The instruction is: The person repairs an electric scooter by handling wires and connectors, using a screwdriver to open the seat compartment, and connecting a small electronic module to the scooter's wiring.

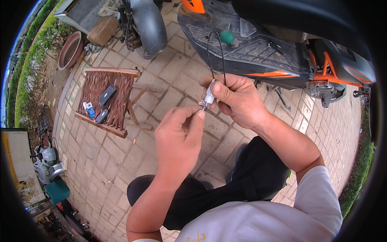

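From the head view, my right hand point(238, 101) pinches a small white plug point(209, 94) upright between thumb and fingers, so its black wires point(222, 60) run up to the scooter point(258, 48) without strain. My left hand point(181, 133) has its fingertips closed on the plug's lower tip, steadying it at chest height above my knees. A slatted stool point(109, 101) well to the left keeps small black devices point(107, 94) within reach.
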`<state>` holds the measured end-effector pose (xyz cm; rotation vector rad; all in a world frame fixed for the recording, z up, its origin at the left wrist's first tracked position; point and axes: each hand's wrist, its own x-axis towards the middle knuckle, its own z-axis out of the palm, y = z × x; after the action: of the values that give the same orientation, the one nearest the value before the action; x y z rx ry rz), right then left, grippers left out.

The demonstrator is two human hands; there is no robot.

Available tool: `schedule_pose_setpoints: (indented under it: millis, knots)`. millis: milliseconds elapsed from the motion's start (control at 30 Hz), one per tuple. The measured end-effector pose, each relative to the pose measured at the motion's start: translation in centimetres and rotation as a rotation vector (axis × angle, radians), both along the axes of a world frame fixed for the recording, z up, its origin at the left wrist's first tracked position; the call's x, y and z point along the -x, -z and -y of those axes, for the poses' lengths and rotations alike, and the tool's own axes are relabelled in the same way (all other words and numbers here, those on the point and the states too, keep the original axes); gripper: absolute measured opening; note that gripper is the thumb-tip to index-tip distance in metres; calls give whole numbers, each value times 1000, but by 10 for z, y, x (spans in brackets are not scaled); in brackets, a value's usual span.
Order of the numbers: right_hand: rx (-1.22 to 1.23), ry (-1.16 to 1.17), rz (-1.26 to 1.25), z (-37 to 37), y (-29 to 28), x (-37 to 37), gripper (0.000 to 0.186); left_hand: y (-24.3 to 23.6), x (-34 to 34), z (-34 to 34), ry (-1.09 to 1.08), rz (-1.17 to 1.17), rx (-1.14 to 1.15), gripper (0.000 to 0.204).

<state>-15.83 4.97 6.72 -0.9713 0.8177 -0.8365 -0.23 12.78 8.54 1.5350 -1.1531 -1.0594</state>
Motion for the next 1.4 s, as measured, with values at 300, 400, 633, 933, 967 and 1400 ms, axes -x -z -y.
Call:
schedule_pose_setpoints:
  millis: [300,400,633,933,967,1400]
  knots:
    - [-62,-105,-25,0,-5,3,25,11,-2,5,-72,83,144,14]
    - [227,-14,-79,-3,-1,-4,24,11,-4,5,-45,355,214,11]
    - [22,-96,-59,-2,-1,1,24,19,-5,8,-3,422,325,13]
    - [73,-66,-90,-2,2,3,26,23,-4,7,-27,42,192,28]
    - [68,-76,-103,-2,3,3,28,23,-3,7,-30,53,208,28]
    - [303,-128,-127,0,4,8,26,34,-9,18,221,276,138,23]
